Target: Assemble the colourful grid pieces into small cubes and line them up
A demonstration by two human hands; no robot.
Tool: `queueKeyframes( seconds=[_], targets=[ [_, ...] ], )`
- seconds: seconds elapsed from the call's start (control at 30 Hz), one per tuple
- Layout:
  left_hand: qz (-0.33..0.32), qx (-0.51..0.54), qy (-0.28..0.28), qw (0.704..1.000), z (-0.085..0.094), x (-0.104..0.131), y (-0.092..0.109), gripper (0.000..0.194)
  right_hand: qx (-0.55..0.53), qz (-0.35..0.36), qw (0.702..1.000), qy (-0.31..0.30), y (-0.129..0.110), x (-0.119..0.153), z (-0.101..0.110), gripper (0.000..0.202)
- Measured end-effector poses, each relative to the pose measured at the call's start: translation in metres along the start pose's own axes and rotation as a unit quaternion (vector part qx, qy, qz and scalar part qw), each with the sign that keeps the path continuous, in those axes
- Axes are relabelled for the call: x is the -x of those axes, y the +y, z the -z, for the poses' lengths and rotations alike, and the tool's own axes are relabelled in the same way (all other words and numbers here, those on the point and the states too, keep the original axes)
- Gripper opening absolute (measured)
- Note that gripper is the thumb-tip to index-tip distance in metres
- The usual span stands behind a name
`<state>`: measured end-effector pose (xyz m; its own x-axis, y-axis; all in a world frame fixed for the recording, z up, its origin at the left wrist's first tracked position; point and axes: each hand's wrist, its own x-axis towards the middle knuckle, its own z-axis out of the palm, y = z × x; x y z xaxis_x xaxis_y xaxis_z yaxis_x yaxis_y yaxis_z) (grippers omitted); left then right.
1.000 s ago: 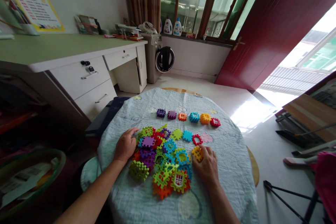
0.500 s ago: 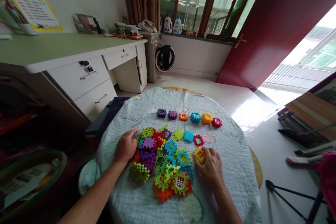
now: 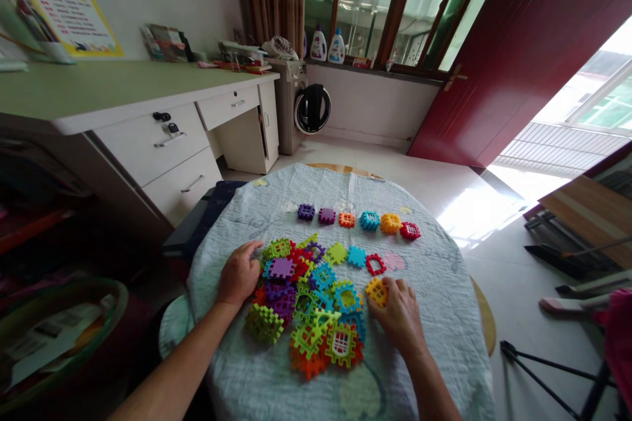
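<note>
My right hand (image 3: pixel 401 309) grips a yellow square building block (image 3: pixel 376 292) with a window grid, low over the cloth at the right of a heap. The heap of interlocking plastic blocks (image 3: pixel 307 327) mixes green, purple, blue, red and orange pieces. At its left edge rests my left hand (image 3: pixel 239 272), index finger stretched towards a green block (image 3: pixel 278 248), thumb apart from it and nothing visible in its grasp. Behind the heap lie a light green block (image 3: pixel 338 253), a blue block (image 3: pixel 357 256) and a red frame block (image 3: pixel 376 264).
A row of small block stacks runs along the far side, from a purple stack (image 3: pixel 306 212) to a red stack (image 3: pixel 410 231). A pale blue cloth (image 3: pixel 434 342) covers the round table. Left stands a white desk (image 3: pixel 148 145); a black tripod leg (image 3: pixel 536 365) stands at right.
The view has shifted very slightly. Both hands and the blocks keep their places, with the yellow block still in my right hand.
</note>
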<state>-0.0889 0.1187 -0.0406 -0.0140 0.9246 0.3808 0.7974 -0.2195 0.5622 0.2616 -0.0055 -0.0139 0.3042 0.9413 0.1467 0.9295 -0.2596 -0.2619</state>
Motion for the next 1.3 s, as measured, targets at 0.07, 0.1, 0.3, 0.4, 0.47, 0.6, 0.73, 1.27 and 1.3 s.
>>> queueKeyframes(
  seconds=[0.07,0.1,0.3,0.4,0.47,0.6,0.73,1.27,1.3],
  targets=[
    [0.0,0.005,0.001,1.0,0.0,0.0,0.001,0.043,-0.004,0.001,1.0,0.001,0.0,0.0,0.0,0.023],
    [-0.001,0.009,0.001,1.0,0.001,0.0,0.001,0.042,-0.008,0.003,1.0,0.002,0.0,0.0,-0.001,0.023],
    [-0.001,0.032,0.027,0.999,0.007,0.0,0.003,0.018,-0.047,0.026,0.998,-0.009,0.014,-0.005,0.001,0.029],
    [-0.001,0.022,0.025,0.999,0.009,0.0,0.004,0.017,-0.062,0.048,0.997,-0.007,0.025,-0.017,0.009,0.033],
    [-0.005,0.016,0.024,1.0,0.009,-0.001,0.004,0.016,-0.063,0.069,0.996,0.001,0.031,-0.033,0.018,0.036],
    [-0.012,0.008,0.024,1.0,0.009,-0.002,0.003,0.017,-0.042,0.101,0.994,0.025,0.041,-0.083,0.036,0.044],
    [-0.016,0.002,0.024,1.0,0.01,-0.002,0.003,0.017,-0.015,0.09,0.995,0.027,0.051,-0.142,0.047,0.048],
    [-0.058,-0.016,0.058,0.996,0.011,-0.002,0.0,0.021,0.006,0.104,0.992,-0.066,0.063,-0.222,0.041,0.056],
    [-0.054,-0.024,0.06,0.996,0.011,-0.002,-0.001,0.021,0.006,0.107,0.992,-0.069,0.064,-0.223,0.039,0.056]
  ],
)
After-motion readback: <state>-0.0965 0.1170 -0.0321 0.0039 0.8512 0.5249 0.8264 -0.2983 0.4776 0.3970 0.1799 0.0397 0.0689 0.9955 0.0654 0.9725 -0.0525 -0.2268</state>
